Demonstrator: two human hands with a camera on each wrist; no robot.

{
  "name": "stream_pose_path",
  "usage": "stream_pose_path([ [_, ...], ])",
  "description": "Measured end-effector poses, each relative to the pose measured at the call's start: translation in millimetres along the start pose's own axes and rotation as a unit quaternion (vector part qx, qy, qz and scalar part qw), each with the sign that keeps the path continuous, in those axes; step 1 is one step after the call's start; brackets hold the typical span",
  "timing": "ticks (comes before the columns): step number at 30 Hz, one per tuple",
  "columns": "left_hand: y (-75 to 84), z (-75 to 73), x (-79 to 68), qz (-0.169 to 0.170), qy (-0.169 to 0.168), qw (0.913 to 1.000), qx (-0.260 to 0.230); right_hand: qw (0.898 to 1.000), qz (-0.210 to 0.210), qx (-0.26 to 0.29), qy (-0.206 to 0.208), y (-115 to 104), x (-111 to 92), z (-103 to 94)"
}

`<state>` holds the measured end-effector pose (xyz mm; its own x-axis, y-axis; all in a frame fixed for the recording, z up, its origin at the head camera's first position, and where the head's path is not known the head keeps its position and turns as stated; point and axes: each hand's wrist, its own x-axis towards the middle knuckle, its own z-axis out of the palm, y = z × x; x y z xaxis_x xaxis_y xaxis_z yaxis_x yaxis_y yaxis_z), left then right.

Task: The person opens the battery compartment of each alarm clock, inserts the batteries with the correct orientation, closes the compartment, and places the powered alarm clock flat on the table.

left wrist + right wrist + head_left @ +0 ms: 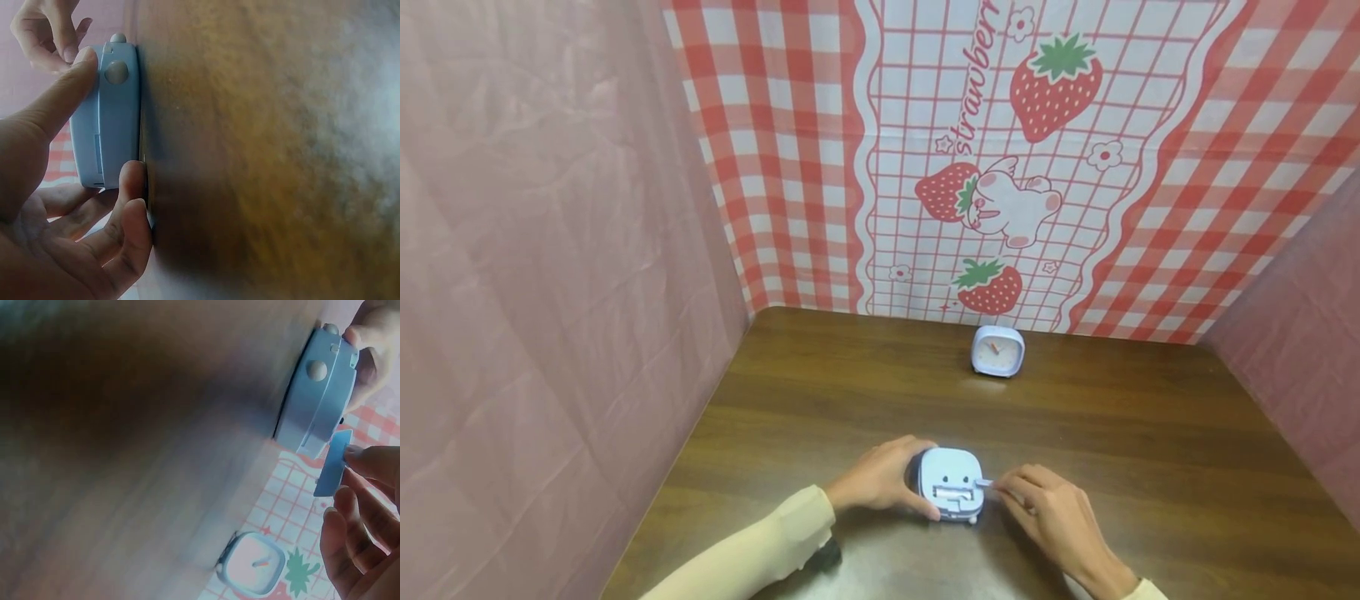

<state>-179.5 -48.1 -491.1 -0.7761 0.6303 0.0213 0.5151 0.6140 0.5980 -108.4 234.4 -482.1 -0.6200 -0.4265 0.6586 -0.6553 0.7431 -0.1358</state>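
A pale blue alarm clock (pixel 951 463) lies face down on the wooden table, its back with an uncovered battery compartment turned up. Inside the compartment shows a whitish, battery-like cylinder (pixel 953 494). My left hand (pixel 883 477) holds the clock from the left, thumb on the near edge and fingers round the far side. At the clock's right, my right hand (pixel 1052 510) pinches a small flat blue battery cover (pixel 333 464) between thumb and fingertips. The cover's tip is right by the clock's edge in the head view. Small round feet (pixel 117 72) stick out of the clock's near side.
A second pale clock (pixel 997 352) stands upright at the back of the table (pixel 850 375), facing me. Behind it hangs a red checked strawberry cloth (pixel 805 167). Pink cloth (pixel 565 250) hangs along the left side, and more on the right. A small dark object (pixel 826 557) lies beside the left sleeve.
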Motion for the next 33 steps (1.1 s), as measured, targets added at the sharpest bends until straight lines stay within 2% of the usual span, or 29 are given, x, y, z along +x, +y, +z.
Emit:
stream_pose_path([
  [10,-1.2,1.6,0.1,0.005,0.002,1.0,0.004,0.999,-0.007,0.033,0.01,-12,5,4.0],
  [17,-1.5,0.8,0.3,0.002,0.002,1.0,0.003,0.997,-0.035,0.055,0.033,-22,12,11.8],
  [33,-2.8,0.2,0.8,0.0,-0.003,1.0,0.003,0.998,-0.033,0.054,-0.012,-33,15,23.7],
])
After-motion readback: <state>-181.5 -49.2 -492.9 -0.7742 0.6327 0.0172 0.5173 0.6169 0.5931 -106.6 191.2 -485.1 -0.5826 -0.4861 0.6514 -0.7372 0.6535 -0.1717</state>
